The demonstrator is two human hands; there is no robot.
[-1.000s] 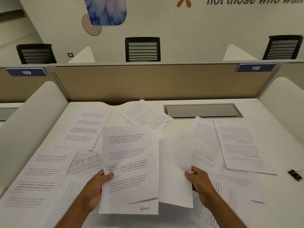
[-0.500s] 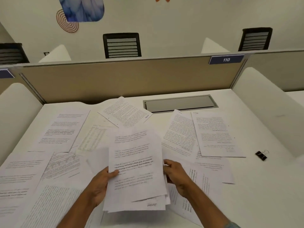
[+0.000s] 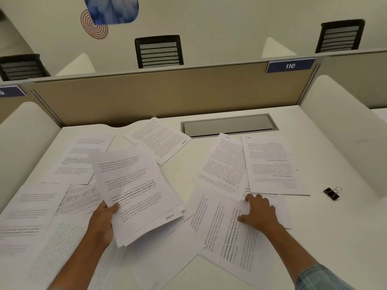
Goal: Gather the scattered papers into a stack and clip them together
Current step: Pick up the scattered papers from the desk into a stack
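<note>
My left hand [image 3: 103,223] grips a small stack of printed sheets [image 3: 136,191], thumb on top, lifted above the white desk [image 3: 326,233]. My right hand [image 3: 259,212] lies flat with spread fingers on a loose printed sheet [image 3: 222,233] at the lower right. More loose sheets lie around: two overlapping pages [image 3: 268,166] at the right, one page [image 3: 159,139] at the back centre, several pages [image 3: 41,206] on the left. A black binder clip [image 3: 332,193] sits on the desk at the far right, apart from both hands.
A beige partition [image 3: 167,93] closes the desk's far side, with white curved side dividers [image 3: 343,126] left and right. A grey cable hatch [image 3: 228,125] is set into the desk at the back. Black chairs [image 3: 159,51] stand beyond the partition.
My right hand let go of the stack and moved right onto a loose sheet on the desk. The left hand alone now holds the stack, shifted left and tilted.
</note>
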